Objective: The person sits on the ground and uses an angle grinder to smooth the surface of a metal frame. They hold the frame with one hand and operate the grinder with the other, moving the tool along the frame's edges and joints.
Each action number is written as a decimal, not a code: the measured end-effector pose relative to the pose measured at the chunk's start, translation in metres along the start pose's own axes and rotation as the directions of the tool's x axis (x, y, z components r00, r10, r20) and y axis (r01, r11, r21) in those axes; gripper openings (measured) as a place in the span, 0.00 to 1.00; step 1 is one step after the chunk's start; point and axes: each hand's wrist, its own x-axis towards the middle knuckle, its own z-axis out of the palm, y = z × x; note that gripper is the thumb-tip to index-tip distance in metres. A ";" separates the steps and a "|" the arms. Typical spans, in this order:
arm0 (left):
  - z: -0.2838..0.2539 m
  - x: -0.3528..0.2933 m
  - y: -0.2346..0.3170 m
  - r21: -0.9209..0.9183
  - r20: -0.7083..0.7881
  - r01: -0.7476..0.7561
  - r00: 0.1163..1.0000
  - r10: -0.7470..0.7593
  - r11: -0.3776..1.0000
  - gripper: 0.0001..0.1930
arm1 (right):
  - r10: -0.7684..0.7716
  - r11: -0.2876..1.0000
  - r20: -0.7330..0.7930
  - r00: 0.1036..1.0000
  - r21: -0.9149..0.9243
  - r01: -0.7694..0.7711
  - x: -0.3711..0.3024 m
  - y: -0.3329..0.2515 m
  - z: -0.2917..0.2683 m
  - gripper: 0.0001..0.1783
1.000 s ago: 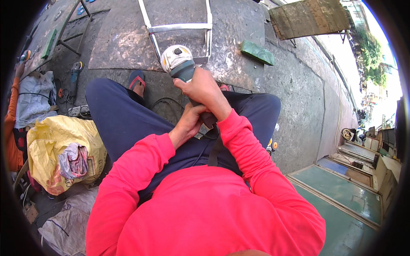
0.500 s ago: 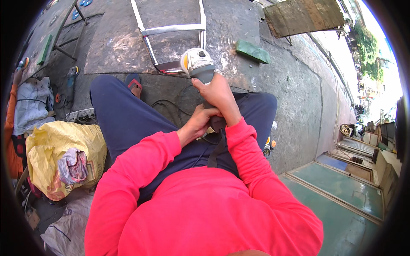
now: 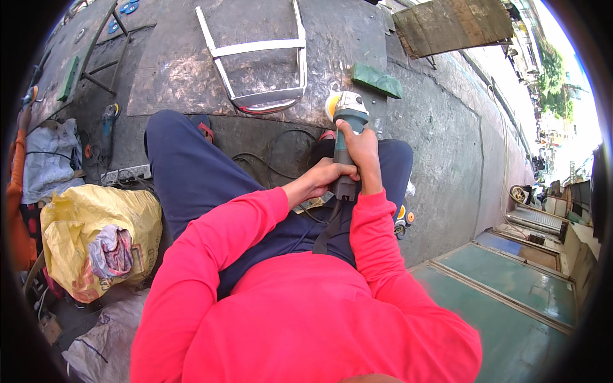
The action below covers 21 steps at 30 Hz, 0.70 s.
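Observation:
A teal and grey angle grinder (image 3: 342, 153) points away from me above my lap, its silver head and yellowish disc at the far end. Wrapped round its body near the head is my right hand (image 3: 363, 148). My left hand (image 3: 321, 177) grips the rear part, just below the right one. Ahead and to the left of the disc, apart from it, a shiny metal tube frame (image 3: 260, 48) with crossbars lies on a worn board (image 3: 172, 80). The grinder's dark cord runs down toward my waist.
A green block (image 3: 377, 80) lies beyond the grinder. At the left are a yellow sack (image 3: 102, 236) with a rag, a second grinder (image 3: 108, 131), a power strip (image 3: 126, 174) and another person's orange sleeve (image 3: 17, 172). Glass panels (image 3: 511, 274) stand at right. Loose cords (image 3: 268, 163) cross the ground.
Both hands have swung the angle grinder to the right, away from the metal frame's near end. Its head now stands clear of the frame, which has shifted slightly.

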 end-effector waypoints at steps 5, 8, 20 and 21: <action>0.003 -0.008 0.008 0.250 -0.001 -0.086 0.996 0.088 0.965 0.09 | -0.059 0.977 -0.086 0.995 0.198 0.075 -0.009 0.003 -0.006 0.33; 0.003 -0.013 0.018 0.446 -0.067 -0.152 0.977 0.202 0.882 0.15 | -0.077 0.835 -0.038 0.996 0.543 0.086 -0.007 0.003 -0.003 0.25; 0.013 -0.026 0.029 0.898 -0.083 -0.169 0.842 0.533 0.407 0.31 | -0.131 0.352 0.138 0.982 0.932 -0.084 -0.008 0.006 -0.008 0.21; 0.010 -0.026 0.028 0.892 -0.074 -0.173 0.856 0.512 0.418 0.30 | -0.129 0.333 0.152 0.980 0.938 -0.101 -0.008 0.009 -0.010 0.22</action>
